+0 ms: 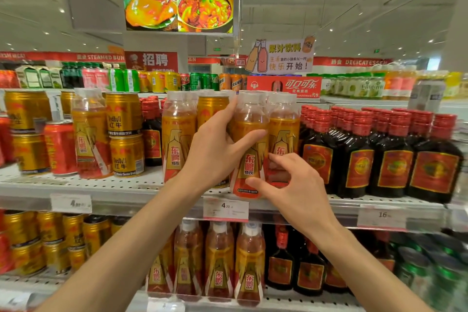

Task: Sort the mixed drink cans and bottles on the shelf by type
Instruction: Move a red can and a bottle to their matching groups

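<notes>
The white perforated shelf [141, 186] carries the mixed drinks at chest height, and everything here is placed against the orange bottle [249, 149] held at its front edge, just above the price tag [226, 209]. That bottle is clear plastic with a white cap, an amber drink inside, and a gold-and-red label with red characters down a white panel. To its right stands a long block of dark bottles [390, 157] with red caps and red-gold labels, reaching to the frame edge. To its left stand a like orange bottle [178, 139], then stacked gold cans [125, 134], another orange bottle [90, 134] tilted among them, and a red can [60, 147]. Directly beside it on the right, touching, is one more orange bottle [283, 132], and a gold can [211, 109] shows behind the wrist. The left hand [217, 149] wraps the held bottle's upper body, thumb across the front and fingers curled behind the neck. The right hand [291, 185] pinches it low down, thumb on the front of the base, fingers curled round the right side. The two hands are close, one above the other, both clamped on this bottle. Bare shelf shows in front of the cans on the left; the right side is packed tight to the edge.
</notes>
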`<action>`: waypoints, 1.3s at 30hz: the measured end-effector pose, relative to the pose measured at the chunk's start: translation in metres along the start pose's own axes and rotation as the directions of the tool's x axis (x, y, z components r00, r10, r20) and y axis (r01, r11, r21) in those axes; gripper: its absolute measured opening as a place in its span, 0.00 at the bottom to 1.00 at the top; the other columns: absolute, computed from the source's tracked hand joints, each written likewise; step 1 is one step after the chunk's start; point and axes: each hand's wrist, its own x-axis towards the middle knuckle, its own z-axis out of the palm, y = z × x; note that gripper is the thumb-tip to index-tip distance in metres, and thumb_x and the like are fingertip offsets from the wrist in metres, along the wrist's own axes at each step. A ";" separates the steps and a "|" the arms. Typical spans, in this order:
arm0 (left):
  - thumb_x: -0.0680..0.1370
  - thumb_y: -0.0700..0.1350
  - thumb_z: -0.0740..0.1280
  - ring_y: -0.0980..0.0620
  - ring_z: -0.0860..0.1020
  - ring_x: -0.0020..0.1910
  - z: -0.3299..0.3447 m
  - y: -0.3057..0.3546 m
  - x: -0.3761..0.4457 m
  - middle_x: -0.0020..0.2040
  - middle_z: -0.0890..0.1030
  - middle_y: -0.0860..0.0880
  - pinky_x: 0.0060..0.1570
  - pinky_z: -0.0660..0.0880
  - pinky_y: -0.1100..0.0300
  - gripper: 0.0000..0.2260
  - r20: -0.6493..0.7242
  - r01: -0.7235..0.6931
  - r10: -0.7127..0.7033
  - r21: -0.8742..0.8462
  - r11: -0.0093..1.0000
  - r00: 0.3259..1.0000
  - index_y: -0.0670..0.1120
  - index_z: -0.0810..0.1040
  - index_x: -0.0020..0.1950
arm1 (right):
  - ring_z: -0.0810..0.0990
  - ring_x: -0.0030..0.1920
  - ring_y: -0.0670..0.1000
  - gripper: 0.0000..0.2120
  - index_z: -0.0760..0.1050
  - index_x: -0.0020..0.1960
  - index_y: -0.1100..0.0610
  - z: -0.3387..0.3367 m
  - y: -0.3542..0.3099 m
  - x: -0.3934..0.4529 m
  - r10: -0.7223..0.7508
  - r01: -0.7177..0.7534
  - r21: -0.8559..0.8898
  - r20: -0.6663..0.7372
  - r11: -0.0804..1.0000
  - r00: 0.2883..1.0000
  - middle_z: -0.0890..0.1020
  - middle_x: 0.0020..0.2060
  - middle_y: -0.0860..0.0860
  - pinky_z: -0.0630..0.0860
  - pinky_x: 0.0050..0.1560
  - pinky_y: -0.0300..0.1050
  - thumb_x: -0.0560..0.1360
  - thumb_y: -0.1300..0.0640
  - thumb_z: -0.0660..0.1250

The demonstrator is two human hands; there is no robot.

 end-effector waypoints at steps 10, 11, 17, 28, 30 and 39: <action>0.78 0.48 0.73 0.56 0.82 0.42 0.003 -0.034 -0.037 0.76 0.68 0.60 0.46 0.81 0.67 0.32 0.064 -0.021 0.026 -0.074 0.997 0.998 0.52 0.65 0.80 | 0.82 0.46 0.38 0.20 0.79 0.55 0.47 0.004 0.004 0.000 0.021 -0.020 0.015 -0.047 1.000 0.999 0.83 0.45 0.38 0.83 0.50 0.46 0.68 0.38 0.77; 0.78 0.48 0.73 0.55 0.82 0.42 0.003 -0.036 -0.040 0.74 0.68 0.61 0.45 0.80 0.69 0.32 0.065 -0.025 0.029 -0.071 0.997 0.997 0.52 0.66 0.80 | 0.82 0.46 0.38 0.21 0.79 0.55 0.47 0.003 0.004 0.001 0.017 -0.017 0.016 -0.041 1.000 0.999 0.83 0.45 0.38 0.83 0.50 0.44 0.68 0.38 0.77; 0.78 0.47 0.73 0.56 0.82 0.41 0.006 -0.050 -0.056 0.66 0.73 0.58 0.43 0.81 0.67 0.30 0.071 -0.050 0.052 -0.039 0.998 0.996 0.54 0.68 0.79 | 0.82 0.45 0.36 0.19 0.79 0.61 0.47 -0.001 0.009 0.000 0.002 -0.002 0.071 0.001 0.998 1.000 0.82 0.46 0.37 0.80 0.47 0.31 0.72 0.45 0.77; 0.78 0.49 0.73 0.59 0.78 0.34 0.012 -0.053 -0.058 0.42 0.80 0.61 0.45 0.81 0.63 0.34 0.087 -0.075 0.065 0.120 0.990 0.994 0.53 0.61 0.81 | 0.83 0.39 0.39 0.16 0.79 0.56 0.50 0.008 0.011 0.001 -0.010 0.008 -0.021 -0.076 1.000 0.997 0.83 0.43 0.40 0.83 0.45 0.38 0.73 0.45 0.76; 0.78 0.49 0.73 0.63 0.76 0.34 0.014 -0.050 -0.056 0.42 0.80 0.60 0.46 0.81 0.62 0.34 0.080 -0.075 0.063 0.155 0.985 0.995 0.52 0.61 0.81 | 0.83 0.38 0.39 0.13 0.79 0.55 0.49 0.010 0.012 0.003 -0.030 0.024 -0.065 -0.082 0.998 0.996 0.83 0.42 0.40 0.83 0.44 0.41 0.74 0.45 0.75; 0.79 0.55 0.70 0.59 0.74 0.33 0.007 -0.051 -0.050 0.40 0.78 0.59 0.41 0.83 0.56 0.35 0.139 -0.174 0.130 0.372 0.912 0.982 0.54 0.57 0.82 | 0.79 0.47 0.51 0.22 0.78 0.65 0.58 -0.003 0.027 0.014 -0.457 0.386 -0.518 -0.012 0.764 0.889 0.80 0.50 0.52 0.82 0.40 0.47 0.75 0.50 0.75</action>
